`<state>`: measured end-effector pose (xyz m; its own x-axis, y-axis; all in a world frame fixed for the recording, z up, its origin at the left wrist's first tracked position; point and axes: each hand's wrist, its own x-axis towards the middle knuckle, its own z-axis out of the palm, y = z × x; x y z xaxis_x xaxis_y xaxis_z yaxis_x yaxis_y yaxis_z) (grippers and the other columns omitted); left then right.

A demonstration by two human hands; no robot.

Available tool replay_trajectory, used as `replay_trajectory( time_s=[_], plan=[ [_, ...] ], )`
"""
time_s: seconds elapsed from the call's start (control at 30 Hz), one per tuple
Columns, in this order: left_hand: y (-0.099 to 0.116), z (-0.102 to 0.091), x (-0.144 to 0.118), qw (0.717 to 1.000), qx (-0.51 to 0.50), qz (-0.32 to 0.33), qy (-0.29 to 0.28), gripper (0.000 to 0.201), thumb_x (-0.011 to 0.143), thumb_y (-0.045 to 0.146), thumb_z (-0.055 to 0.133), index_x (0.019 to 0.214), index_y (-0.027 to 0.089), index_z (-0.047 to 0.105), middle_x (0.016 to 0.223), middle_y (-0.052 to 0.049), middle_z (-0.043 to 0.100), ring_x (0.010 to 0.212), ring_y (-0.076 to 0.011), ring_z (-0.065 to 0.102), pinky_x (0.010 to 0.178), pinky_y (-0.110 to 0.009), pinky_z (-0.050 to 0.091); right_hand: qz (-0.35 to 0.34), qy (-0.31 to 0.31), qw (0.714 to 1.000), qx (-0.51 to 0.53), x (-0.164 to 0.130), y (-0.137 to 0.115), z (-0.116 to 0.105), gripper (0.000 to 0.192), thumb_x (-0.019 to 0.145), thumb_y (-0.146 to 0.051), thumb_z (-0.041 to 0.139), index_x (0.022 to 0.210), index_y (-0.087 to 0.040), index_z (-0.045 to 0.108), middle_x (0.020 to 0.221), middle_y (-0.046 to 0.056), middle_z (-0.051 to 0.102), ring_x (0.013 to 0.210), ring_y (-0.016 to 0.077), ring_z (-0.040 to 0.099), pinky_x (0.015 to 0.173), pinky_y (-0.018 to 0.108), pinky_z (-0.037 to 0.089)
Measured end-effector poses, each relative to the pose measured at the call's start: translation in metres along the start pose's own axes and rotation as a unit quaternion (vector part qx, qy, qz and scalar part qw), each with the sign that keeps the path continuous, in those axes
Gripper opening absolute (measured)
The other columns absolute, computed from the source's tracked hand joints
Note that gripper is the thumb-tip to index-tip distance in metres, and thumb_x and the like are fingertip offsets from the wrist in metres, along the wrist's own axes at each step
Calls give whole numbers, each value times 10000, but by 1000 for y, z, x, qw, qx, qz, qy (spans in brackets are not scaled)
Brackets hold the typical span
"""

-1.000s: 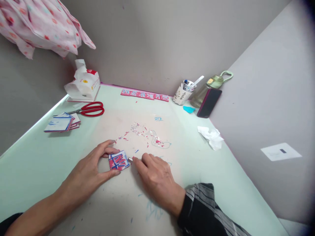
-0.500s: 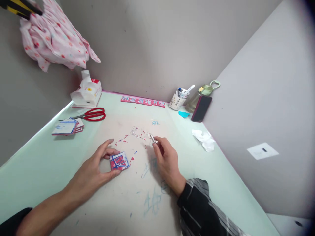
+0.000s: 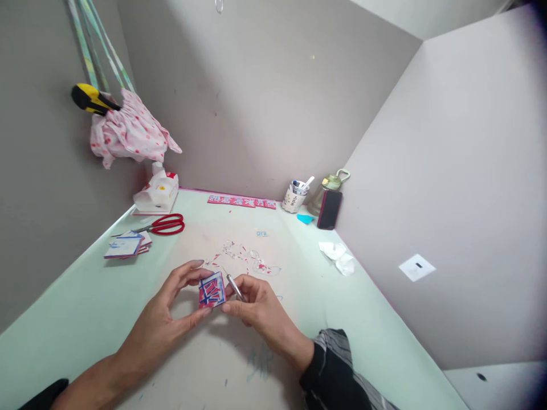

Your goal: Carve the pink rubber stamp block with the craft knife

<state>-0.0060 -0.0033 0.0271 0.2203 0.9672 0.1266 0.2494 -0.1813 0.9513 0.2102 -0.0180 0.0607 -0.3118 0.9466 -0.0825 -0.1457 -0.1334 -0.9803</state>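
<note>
- Head view, lower centre of the frame: my left hand [image 3: 161,316] grips the carved block [image 3: 212,290] by its left side, thumb below and fingers above.
- My right hand [image 3: 261,308], just right of it, is curled round the knife [image 3: 236,288], thumb and finger at the block's right edge; whether they press on it I cannot tell.
- Centre: shavings [image 3: 261,266] lie scattered on the table [image 3: 363,330], beyond the block.
- Left of the frame: scissors [image 3: 168,232] lie just beyond a pile of tiles [image 3: 122,246].
- Right of centre: crumpled tissue [image 3: 343,263], with a phone [image 3: 330,210] leaning behind it.
</note>
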Motion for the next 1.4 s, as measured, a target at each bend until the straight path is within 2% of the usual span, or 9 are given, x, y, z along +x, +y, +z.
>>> replay_trajectory(
  time_s=[0.13,0.23,0.47,0.6,0.73,0.93,1.03,1.2,1.4],
  plan=[
    [4,-5,3,1000,26,13,-12,323,850,507,736,1071,317,596,1379,-58,646,1316,-325,584,1154,-519,413,-39,23,998,-35,4,2,9,304,734,-370,865,841,-177,655,666,-58,545,574,89,355,545,228,281],
    [8,-9,3,999,27,14,-34,269,867,524,715,879,287,590,1412,-44,632,1303,-327,601,1153,-497,418,-55,40,996,-53,5,7,14,236,777,-333,813,817,-182,636,631,-70,489,586,98,341,563,241,269],
    [16,-7,0,999,-6,-7,-41,305,798,524,780,839,272,614,1418,-68,625,1317,-345,594,1151,-498,428,-55,47,995,-65,4,12,24,235,785,-329,806,779,-181,624,631,-73,468,603,103,323,572,255,245],
    [22,-4,-3,998,-14,-12,-63,299,840,544,742,819,261,649,1416,-85,617,1341,-354,570,1149,-516,432,-63,49,994,-80,2,12,28,247,782,-338,832,785,-179,643,676,-59,515,638,111,345,602,258,264],
    [24,-5,-5,997,-33,-6,-65,271,861,534,726,817,271,681,1383,-73,632,1354,-352,559,1139,-507,446,-63,56,992,-95,0,13,27,290,792,-390,838,768,-186,633,660,-63,467,647,121,335,607,267,256],
    [20,-6,-3,996,-32,1,-78,257,930,527,639,877,283,700,1383,-63,617,1365,-315,551,1148,-468,433,-67,53,991,-104,-2,11,23,322,803,-441,825,767,-192,624,633,-72,424,622,118,308,587,265,245],
    [17,-5,-3,996,-18,6,-81,291,957,542,590,881,284,702,1383,-63,608,1360,-307,551,1137,-460,442,-60,33,993,-100,-2,8,19,342,809,-474,823,793,-184,642,648,-59,475,628,117,346,588,259,265],
    [13,0,-7,997,9,44,-68,254,970,491,582,886,295,720,1346,-50,618,1287,-283,593,1070,-402,495,-17,19,998,-52,3,15,15,424,720,-465,898,762,-183,584,672,-58,510,613,94,380,577,239,289],
    [10,5,-7,997,47,63,-19,256,968,455,565,845,306,733,1257,-43,629,1219,-286,605,1070,-414,483,19,19,1000,-14,6,21,13,380,749,-429,857,758,-196,558,560,-101,429,464,58,291,452,226,217]
  ],
)
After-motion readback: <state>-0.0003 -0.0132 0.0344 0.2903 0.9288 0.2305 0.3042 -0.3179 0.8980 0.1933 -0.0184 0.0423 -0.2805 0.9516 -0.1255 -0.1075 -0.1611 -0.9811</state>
